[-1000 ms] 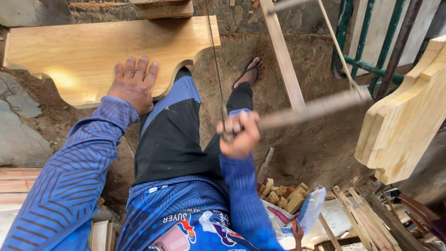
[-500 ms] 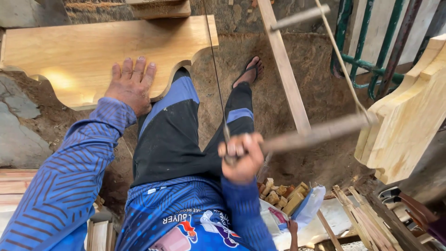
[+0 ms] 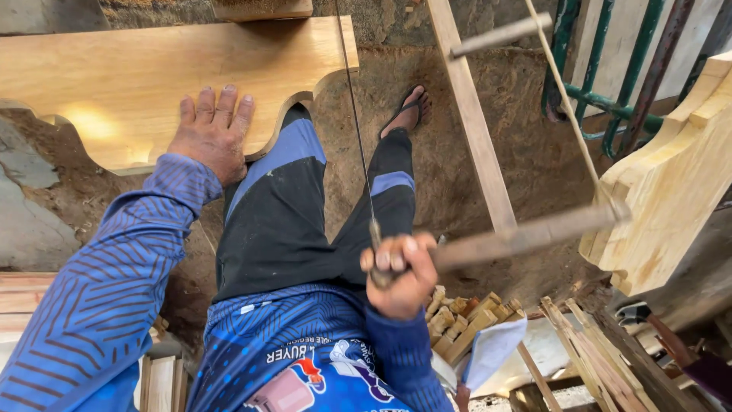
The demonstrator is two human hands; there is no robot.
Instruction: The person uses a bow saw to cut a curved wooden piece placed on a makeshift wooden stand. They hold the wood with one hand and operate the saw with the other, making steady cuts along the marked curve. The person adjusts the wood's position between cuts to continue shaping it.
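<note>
A floor of brown packed earth (image 3: 488, 122) fills the middle of the frame, with green metal bars (image 3: 610, 84) seen at the upper right and a heap of small pale wood offcuts (image 3: 465, 317) at the lower centre. A broad pale wooden board with a scalloped cut edge (image 3: 114, 72) is laid across the upper left, and a second thick carved pale plank (image 3: 679, 183) is seen at the right edge. The left hand (image 3: 212, 133) is spread flat, fingers slightly apart, and is pressed on the board's lower edge. The right hand (image 3: 398, 275), at the lower centre, is closed in a fist round the grey wooden bar of a wooden frame saw (image 3: 526, 236), whose thin dark blade (image 3: 354, 114) runs up to the top of the frame beside the board's curved cut-out. A sandalled foot (image 3: 408, 111) is planted on the earth beyond. Compared with half a second ago, the right hand and the saw bar are found lower in the frame, while the left hand is unchanged on the board.
</note>
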